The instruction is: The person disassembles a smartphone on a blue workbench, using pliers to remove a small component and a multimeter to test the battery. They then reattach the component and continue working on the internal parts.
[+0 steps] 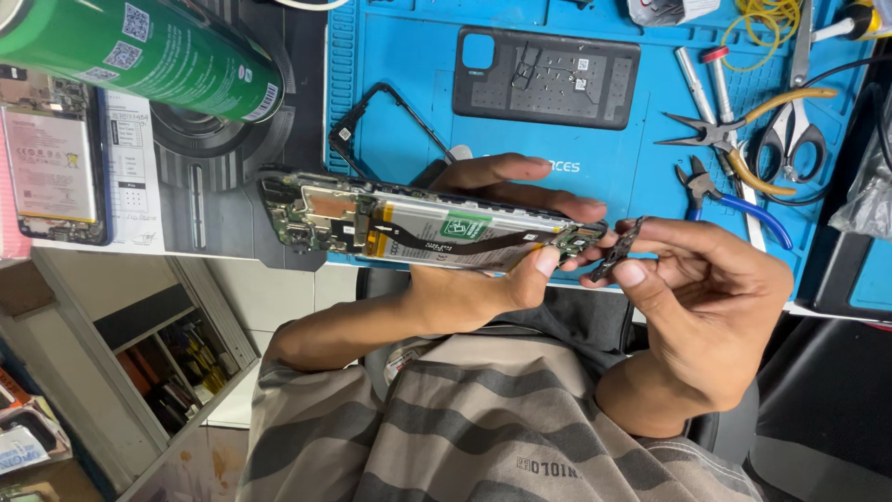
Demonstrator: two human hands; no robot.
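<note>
While the left hand (474,279) clamps the opened phone (418,228) above the blue rubber mat (632,139), battery and flat black flex exposed, the right hand (692,297) pinches a small dark angular part (618,249) at the phone's end; its detail is unclear.

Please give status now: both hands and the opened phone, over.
Left hand grips opened phone, battery side up. Right hand pinches small dark part at phone's end. Nothing between hands; pliers lie apart on blue mat.
</note>
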